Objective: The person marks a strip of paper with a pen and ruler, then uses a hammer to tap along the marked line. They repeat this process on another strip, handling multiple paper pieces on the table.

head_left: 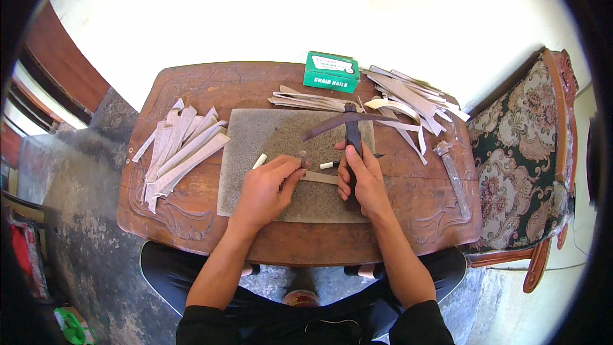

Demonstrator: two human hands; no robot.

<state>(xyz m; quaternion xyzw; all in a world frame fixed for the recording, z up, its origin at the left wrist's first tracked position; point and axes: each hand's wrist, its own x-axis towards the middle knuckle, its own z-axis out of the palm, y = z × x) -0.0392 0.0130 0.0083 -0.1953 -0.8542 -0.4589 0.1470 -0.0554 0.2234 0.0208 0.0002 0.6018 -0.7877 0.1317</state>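
My right hand point(363, 177) is closed around the dark handle of a hammer point(325, 126), its long brown head raised over the grey slab point(246, 134). My left hand point(271, 190) pinches a short, upright metal rod with a rounded top point(303, 155), perhaps a punch. Under it a narrow beige strip point(320, 178) lies on the slab, running toward my right hand; its left end is hidden by my fingers. A white cap-like piece point(260, 161) rests beside my left hand. A black-and-white pen point(327, 165) lies partly behind my right hand.
Beige strips lie in piles at the left point(182, 147), at the back point(310, 98) and at the back right point(408, 92) of the carved wooden table point(185, 83). A green box point(331, 72) stands at the rear. A grey stick-like tool point(454, 176) lies right, near a floral chair point(520, 153).
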